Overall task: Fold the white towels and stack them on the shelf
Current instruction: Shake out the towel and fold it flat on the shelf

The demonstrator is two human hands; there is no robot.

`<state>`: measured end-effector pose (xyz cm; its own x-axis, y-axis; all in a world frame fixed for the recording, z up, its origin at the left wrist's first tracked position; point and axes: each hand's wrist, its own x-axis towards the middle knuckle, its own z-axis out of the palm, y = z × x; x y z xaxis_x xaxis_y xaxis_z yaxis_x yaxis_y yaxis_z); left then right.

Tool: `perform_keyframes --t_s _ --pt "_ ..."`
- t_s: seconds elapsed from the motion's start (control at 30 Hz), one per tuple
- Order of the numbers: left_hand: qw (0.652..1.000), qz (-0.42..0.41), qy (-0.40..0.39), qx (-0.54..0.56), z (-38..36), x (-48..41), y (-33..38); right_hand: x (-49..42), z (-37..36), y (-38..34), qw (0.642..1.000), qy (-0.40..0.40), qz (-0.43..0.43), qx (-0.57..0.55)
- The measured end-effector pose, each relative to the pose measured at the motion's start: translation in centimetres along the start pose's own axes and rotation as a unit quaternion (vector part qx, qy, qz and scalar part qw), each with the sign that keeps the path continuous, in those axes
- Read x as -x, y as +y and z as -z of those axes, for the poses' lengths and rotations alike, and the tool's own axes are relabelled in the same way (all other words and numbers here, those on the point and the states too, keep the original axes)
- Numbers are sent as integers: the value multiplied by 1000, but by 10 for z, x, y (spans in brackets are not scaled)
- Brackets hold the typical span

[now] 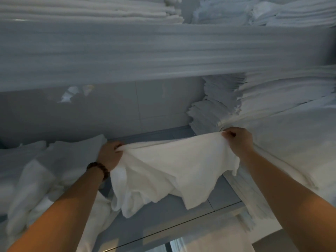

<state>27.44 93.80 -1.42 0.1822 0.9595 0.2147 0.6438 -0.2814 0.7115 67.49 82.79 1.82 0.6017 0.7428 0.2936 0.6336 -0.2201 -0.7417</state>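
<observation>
White towel (172, 166) pinched taut by both hands, left (110, 155) and right (239, 140); motion-blurred shelf (163, 57) above.

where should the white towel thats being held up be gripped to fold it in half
Best by its two top corners, from above, as now: the left hand pinches one end of the stretched top edge and the right hand the other. That edge is taut and straight, while the rest of the white towel hangs loose and rumpled over the shelf, so a lower grip would probably bunch it.

The smooth pale-grey shelf board (163, 211) carries stacked folded white towels (209, 110) at right and rumpled white towels (36, 171) at left.
</observation>
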Motion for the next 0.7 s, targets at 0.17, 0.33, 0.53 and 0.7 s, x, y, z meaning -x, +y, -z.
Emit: perform_keyframes --t_s 0.17,0.33,0.53,0.7 --pt "997 -37 -43 59 9 -5 32 13 -5 -43 993 -43 55 -92" --pt "994 -105 -20 27 -7 -9 87 43 -35 -105 967 -135 157 -151" --pt "985 -145 -64 76 -22 -7 130 75 -72 -125 925 -248 175 -229" --pt "984 -158 -48 71 -23 -5 119 72 -75 -114 954 -134 180 -197"
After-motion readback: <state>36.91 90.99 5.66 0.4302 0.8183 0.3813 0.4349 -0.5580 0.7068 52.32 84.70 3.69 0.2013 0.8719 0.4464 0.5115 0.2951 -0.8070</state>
